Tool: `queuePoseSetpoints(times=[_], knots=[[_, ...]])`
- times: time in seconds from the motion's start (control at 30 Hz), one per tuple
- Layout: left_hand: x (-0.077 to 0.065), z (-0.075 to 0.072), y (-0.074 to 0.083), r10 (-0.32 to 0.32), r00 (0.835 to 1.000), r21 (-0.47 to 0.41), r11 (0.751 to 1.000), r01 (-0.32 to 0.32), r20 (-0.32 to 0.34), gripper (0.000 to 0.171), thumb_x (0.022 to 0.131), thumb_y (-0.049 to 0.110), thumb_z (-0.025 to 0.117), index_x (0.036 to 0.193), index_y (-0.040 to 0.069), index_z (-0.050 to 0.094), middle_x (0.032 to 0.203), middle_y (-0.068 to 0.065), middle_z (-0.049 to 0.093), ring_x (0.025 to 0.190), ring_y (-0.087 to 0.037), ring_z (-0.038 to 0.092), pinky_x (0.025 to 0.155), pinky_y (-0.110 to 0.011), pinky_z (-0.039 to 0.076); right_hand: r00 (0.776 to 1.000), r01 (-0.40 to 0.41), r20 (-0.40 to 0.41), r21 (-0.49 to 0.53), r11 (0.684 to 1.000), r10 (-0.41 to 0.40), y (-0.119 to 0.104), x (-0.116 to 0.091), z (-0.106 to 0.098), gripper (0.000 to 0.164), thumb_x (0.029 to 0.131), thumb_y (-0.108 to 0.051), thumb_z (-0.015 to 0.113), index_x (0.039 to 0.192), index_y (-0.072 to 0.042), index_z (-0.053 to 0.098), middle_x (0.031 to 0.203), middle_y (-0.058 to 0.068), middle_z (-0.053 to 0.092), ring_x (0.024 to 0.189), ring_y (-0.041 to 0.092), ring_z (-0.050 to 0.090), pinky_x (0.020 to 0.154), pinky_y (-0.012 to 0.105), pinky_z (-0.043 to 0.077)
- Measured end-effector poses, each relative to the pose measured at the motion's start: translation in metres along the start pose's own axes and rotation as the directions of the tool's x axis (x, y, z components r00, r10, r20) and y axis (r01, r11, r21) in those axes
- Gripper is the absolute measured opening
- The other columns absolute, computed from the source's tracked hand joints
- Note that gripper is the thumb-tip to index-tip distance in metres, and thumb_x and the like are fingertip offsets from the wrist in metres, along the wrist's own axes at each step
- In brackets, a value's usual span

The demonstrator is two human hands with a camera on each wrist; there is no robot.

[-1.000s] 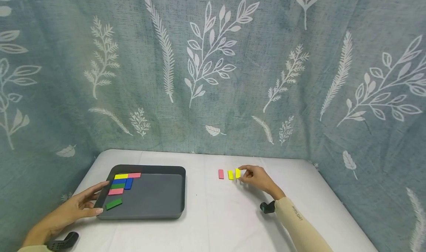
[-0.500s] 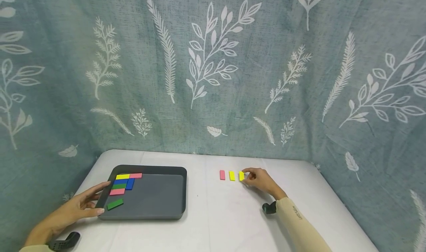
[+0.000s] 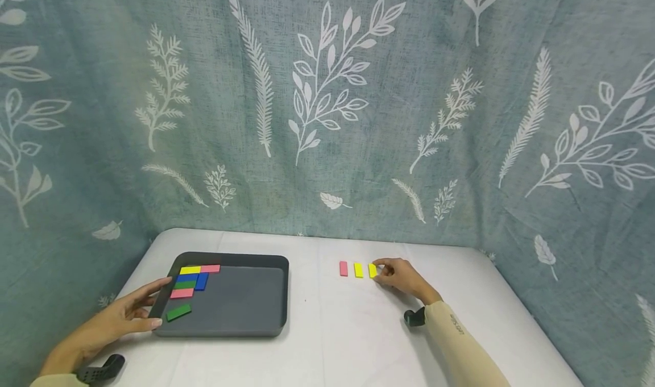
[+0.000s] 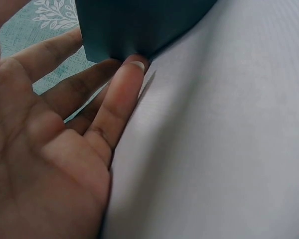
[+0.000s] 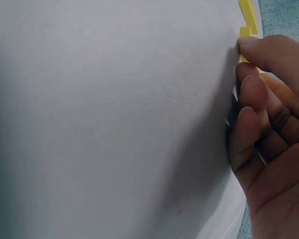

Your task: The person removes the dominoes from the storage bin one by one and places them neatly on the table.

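Observation:
My left hand point(image 3: 115, 319) rests against the left side of a dark grey tray point(image 3: 240, 333), its index fingertip at the rim and its thumb by the near corner. In the left wrist view, fairly straight fingers touch the wall of the tray point(image 4: 134, 25). My right hand point(image 3: 401, 276) pinches a yellow block point(image 3: 372, 270) between thumb and index finger, close over the white cloth. The right wrist view shows the yellow block point(image 5: 245, 32) partly hidden by the thumb. To its left lie another yellow block point(image 3: 359, 270) and a pink block point(image 3: 343, 269).
Packed into the tray's far left corner are a yellow block point(image 3: 190, 270), a pink block point(image 3: 210, 268) and several blue, green and pink ones. A green block point(image 3: 179, 312) lies slanted, apart from them. A leaf-patterned curtain point(image 3: 266, 194) stands behind the white table point(image 3: 307, 358).
The yellow block in my right hand has moved slightly right and gone from raised to lying level in line with the other two. My left hand stays at the tray.

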State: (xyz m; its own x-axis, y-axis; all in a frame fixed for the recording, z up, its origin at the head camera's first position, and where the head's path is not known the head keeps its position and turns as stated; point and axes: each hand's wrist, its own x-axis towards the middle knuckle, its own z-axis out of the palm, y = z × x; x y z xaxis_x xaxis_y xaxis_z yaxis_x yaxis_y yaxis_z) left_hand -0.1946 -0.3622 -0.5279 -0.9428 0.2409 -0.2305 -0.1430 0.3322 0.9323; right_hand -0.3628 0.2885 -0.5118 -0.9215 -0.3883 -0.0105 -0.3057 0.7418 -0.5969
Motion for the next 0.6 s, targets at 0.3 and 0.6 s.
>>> queuePoseSetpoints(times=[0.3,0.6], knots=[[-0.001,-0.002,0.0,0.004,1.0,-0.02,1.0,-0.004,0.011,0.085,0.099,0.024,0.071,0.165,0.021,0.018,0.159,-0.027,0.029,0.128,-0.037,0.045,0.09,-0.044,0.047,0.999,-0.025,0.023,0.04,0.999,0.024,-0.001,0.0,-0.002,0.047,0.096,-0.017,0.074,0.139,-0.003,0.062,0.086,0.002,0.066,0.068,0.017,0.057,0.061,0.03,0.047],[-0.001,-0.001,0.001,-0.003,1.0,-0.02,1.0,0.003,0.002,0.087,0.098,0.024,0.072,0.165,0.019,0.017,0.16,-0.026,0.027,0.12,-0.033,0.05,0.09,-0.045,0.046,1.0,-0.007,-0.015,0.127,0.992,0.009,-0.013,0.005,-0.003,0.047,0.097,-0.023,0.074,0.139,-0.007,0.062,0.088,0.004,0.067,0.066,0.02,0.057,0.06,0.033,0.048]])
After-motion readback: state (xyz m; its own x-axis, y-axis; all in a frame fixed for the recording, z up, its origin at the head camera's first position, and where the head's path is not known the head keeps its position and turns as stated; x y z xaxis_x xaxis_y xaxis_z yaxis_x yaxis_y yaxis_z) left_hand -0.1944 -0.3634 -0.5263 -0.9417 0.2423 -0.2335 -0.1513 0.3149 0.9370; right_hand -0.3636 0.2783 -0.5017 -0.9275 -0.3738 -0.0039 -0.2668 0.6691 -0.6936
